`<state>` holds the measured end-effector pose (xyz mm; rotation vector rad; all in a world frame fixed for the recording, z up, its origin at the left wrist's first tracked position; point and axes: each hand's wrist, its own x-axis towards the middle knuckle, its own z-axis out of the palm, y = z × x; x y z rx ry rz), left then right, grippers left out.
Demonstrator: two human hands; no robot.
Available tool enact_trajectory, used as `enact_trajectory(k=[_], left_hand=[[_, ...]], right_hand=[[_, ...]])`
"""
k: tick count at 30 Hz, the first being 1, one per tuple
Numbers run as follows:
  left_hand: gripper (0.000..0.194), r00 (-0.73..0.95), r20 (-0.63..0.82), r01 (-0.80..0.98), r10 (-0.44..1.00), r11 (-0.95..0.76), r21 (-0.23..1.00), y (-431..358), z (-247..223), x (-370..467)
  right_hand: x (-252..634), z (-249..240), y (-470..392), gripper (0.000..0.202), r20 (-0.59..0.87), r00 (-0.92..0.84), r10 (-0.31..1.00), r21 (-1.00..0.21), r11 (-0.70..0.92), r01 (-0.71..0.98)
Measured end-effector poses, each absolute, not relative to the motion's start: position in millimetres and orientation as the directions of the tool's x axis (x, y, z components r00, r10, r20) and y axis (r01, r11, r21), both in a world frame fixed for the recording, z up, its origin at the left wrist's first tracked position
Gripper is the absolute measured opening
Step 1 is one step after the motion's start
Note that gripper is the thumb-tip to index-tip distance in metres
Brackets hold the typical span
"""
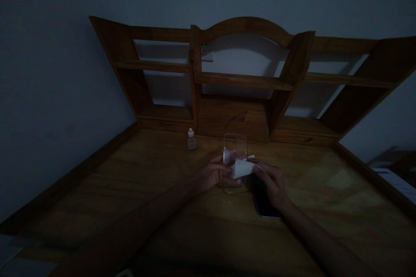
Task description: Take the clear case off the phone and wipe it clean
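My left hand is closed around a clear phone case, which stands up from my fingers with its thin outline catching the light. A thin dark cord seems to loop above the case. Folded white paper is pinched in my right hand; it lies across the front of the case and covers part of it. Beneath my right hand a dark phone rests on the desk, partly hidden by that hand. The light is dim, so fine detail is lost.
A small dropper bottle with a white cap stands upright on the wooden desk, left of my hands. Behind it rises a wooden shelf unit. A wall socket shows through its middle opening. White papers lie beyond the desk's right edge.
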<state>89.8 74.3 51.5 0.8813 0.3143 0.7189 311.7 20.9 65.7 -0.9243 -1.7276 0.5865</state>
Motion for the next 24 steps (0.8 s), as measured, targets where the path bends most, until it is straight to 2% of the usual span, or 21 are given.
enact_trajectory(k=[7, 16, 24], left_hand=[[0.07, 0.743, 0.08, -0.439, 0.664, 0.395, 0.807, 76.2, 49.3, 88.4], [0.078, 0.748, 0.071, -0.457, 0.66, 0.434, 0.777, 77.2, 48.6, 89.6], [0.077, 0.741, 0.075, -0.46, 0.668, 0.423, 0.781, 75.5, 51.7, 89.2]], right_hand=[[311.6, 61.6, 22.3, 0.027, 0.514, -0.112, 0.851, -0.818, 0.525, 0.234], [311.6, 59.9, 22.1, 0.027, 0.534, -0.128, 0.836, -0.801, 0.549, 0.239], [309.4, 61.1, 20.9, 0.026, 0.555, -0.187, 0.81, -0.773, 0.586, 0.243]])
